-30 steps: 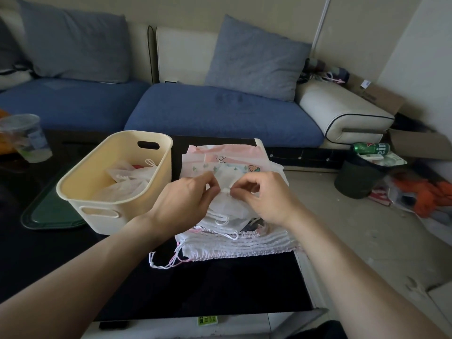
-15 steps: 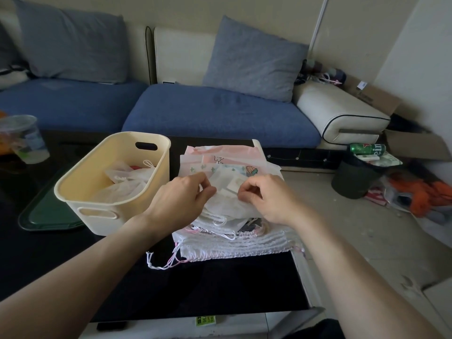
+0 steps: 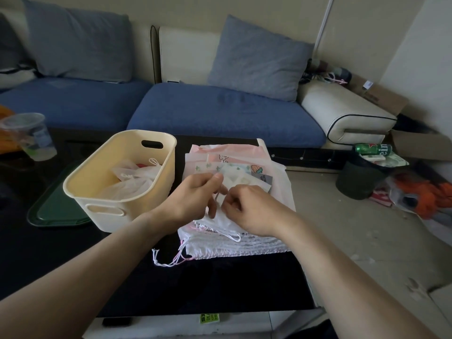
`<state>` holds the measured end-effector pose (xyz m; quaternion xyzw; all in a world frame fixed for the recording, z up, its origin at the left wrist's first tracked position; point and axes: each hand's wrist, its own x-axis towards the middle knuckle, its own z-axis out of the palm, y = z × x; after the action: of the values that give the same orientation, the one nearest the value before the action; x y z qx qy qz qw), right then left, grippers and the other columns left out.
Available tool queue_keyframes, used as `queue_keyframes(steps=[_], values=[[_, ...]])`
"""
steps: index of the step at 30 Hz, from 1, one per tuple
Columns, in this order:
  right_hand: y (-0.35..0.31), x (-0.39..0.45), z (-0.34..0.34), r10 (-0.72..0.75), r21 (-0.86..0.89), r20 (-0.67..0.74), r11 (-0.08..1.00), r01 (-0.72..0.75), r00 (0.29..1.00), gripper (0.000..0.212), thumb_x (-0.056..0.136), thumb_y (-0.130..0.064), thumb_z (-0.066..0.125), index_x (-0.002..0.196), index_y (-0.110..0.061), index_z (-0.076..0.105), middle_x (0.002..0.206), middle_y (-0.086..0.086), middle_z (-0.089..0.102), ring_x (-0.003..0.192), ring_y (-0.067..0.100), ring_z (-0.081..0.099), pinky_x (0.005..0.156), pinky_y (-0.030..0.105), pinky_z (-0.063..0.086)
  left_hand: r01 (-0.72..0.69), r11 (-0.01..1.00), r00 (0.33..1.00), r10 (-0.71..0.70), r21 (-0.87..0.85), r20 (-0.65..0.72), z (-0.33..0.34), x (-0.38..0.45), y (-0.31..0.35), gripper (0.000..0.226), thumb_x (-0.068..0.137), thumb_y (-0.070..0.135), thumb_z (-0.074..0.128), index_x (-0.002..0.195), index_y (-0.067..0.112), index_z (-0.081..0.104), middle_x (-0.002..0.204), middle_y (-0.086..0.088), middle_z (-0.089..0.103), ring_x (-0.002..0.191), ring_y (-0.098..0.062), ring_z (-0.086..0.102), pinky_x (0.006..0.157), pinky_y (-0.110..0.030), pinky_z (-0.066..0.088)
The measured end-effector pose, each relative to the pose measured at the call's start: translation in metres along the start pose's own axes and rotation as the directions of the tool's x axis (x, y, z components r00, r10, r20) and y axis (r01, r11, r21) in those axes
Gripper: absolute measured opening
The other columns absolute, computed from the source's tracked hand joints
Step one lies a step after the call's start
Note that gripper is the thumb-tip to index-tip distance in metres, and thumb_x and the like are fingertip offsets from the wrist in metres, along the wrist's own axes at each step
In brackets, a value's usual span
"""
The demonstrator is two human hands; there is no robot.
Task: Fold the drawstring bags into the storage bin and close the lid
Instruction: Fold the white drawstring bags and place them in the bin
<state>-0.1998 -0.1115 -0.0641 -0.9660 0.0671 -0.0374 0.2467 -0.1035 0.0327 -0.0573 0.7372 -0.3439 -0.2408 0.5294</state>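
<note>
One small white drawstring bag (image 3: 226,220) lies atop a stack of bags (image 3: 244,245) on the black table (image 3: 220,285), pinched by both the left hand (image 3: 193,200) and the right hand (image 3: 254,211), fingers curled on it. Just left stands one cream storage bin (image 3: 97,204), lidless, holding folded bags; how many, I cannot tell. Behind it lies one green lid (image 3: 52,211). The stack reaches the table's right edge.

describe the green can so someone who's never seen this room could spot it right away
Start at the blue sofa and go to its cream armrest on the right. On the floor just beyond stands a dark bin, and the green can lies on its side on top of the rubbish there. Nothing else near it is shiny green with white lettering and a red star.
</note>
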Motion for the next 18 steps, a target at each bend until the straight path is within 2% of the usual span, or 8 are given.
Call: queue_keyframes(steps=[3, 5, 8, 10, 13, 15, 17, 18], values=[[0.0001, 0.0001, 0.0014, 0.059, 0.095, 0.000, 0.994, -0.059, 0.998, 0.025, 0.101, -0.037, 0.049, 0.079, -0.027, 0.051, 0.078, -0.008, 0.059, 0.069, 0.008, 0.055, 0.059, 0.027, 0.040, 0.030, 0.991, 0.999, -0.034, -0.133, -0.028, -0.0007, 0.0008, -0.0034, 0.041, 0.107, 0.031, 0.038, 0.086, -0.002, 0.052, 0.064, -0.005, 0.060, 0.041, -0.018, 0.040, 0.039, -0.021, 0.026], [0.0009, -0.0003, 0.0027, 0.085, 0.154, -0.016, 0.985, -0.082, 0.996, 0.031, 0.102, -0.045, 0.047, 0.079, -0.026, 0.049, 0.075, -0.009, 0.057, 0.063, 0.004, 0.051, 0.057, 0.025, 0.036, 0.056, 0.980, 0.998, -0.058, -0.189, -0.005, -0.0018, 0.0013, -0.0041, 0.035, 0.107, 0.026, 0.037, 0.082, 0.004, 0.049, 0.065, -0.008, 0.053, 0.041, -0.017, 0.033, 0.040, -0.021, 0.022], [0.0027, -0.0018, 0.0019, 0.076, 0.227, -0.056, 0.972, -0.062, 0.995, 0.040, 0.102, -0.051, 0.046, 0.073, -0.023, 0.048, 0.066, -0.010, 0.050, 0.054, -0.001, 0.047, 0.054, 0.020, 0.033, 0.076, 0.993, 0.995, -0.070, -0.089, 0.070, 0.0015, 0.0001, -0.0053, 0.034, 0.106, 0.021, 0.038, 0.077, 0.006, 0.048, 0.052, 0.001, 0.043, 0.039, -0.011, 0.031, 0.040, -0.020, 0.022], [0.0042, -0.0030, -0.0011, 0.060, 0.283, -0.091, 0.959, -0.032, 0.994, 0.041, 0.103, -0.048, 0.046, 0.073, -0.021, 0.048, 0.066, -0.007, 0.051, 0.056, 0.000, 0.046, 0.060, 0.029, 0.040, 0.077, 0.996, 0.994, -0.074, -0.038, 0.080, 0.0043, -0.0008, -0.0076, 0.030, 0.105, 0.019, 0.044, 0.079, 0.007, 0.051, 0.047, 0.008, 0.046, 0.038, -0.008, 0.034, 0.038, -0.019, 0.026], [0.0068, -0.0043, -0.0057, 0.064, 0.425, -0.110, 0.905, -0.011, 0.992, 0.035, 0.104, -0.043, 0.048, 0.077, -0.021, 0.052, 0.062, -0.010, 0.056, 0.061, 0.008, 0.055, 0.071, 0.040, 0.051, 0.020, 0.999, 0.997, -0.016, -0.045, 0.069, 0.0043, -0.0015, -0.0085, 0.020, 0.101, 0.017, 0.054, 0.087, 0.007, 0.062, 0.060, 0.003, 0.058, 0.042, -0.009, 0.037, 0.040, -0.017, 0.032], [0.0091, -0.0048, -0.0059, 0.051, 0.483, -0.121, 0.875, 0.014, 0.991, 0.030, 0.104, -0.036, 0.051, 0.081, -0.019, 0.057, 0.054, -0.016, 0.054, 0.055, 0.002, 0.053, 0.066, 0.034, 0.051, -0.016, 0.999, 0.997, 0.019, -0.045, 0.078, 0.0035, -0.0014, -0.0085, 0.019, 0.100, 0.020, 0.057, 0.086, 0.011, 0.067, 0.068, -0.002, 0.061, 0.044, -0.010, 0.038, 0.042, -0.018, 0.034], [0.0090, -0.0049, -0.0054, 0.033, 0.483, -0.146, 0.875, 0.042, 0.989, 0.027, 0.104, -0.032, 0.053, 0.082, -0.018, 0.061, 0.053, -0.019, 0.055, 0.051, -0.001, 0.049, 0.057, 0.018, 0.041, -0.031, 0.999, 0.994, 0.032, -0.010, 0.107, 0.0039, -0.0017, -0.0095, 0.027, 0.100, 0.022, 0.056, 0.076, 0.021, 0.069, 0.067, -0.001, 0.060, 0.045, -0.010, 0.038, 0.043, -0.018, 0.035], [0.0086, -0.0046, -0.0054, 0.031, 0.483, -0.162, 0.874, 0.052, 0.986, 0.026, 0.103, -0.031, 0.055, 0.082, -0.018, 0.063, 0.057, -0.017, 0.058, 0.051, -0.002, 0.049, 0.056, 0.015, 0.038, -0.022, 1.000, 0.991, 0.023, -0.011, 0.130, 0.0045, -0.0015, -0.0098, 0.029, 0.101, 0.021, 0.055, 0.075, 0.022, 0.069, 0.066, -0.001, 0.059, 0.045, -0.011, 0.038, 0.043, -0.018, 0.034]])
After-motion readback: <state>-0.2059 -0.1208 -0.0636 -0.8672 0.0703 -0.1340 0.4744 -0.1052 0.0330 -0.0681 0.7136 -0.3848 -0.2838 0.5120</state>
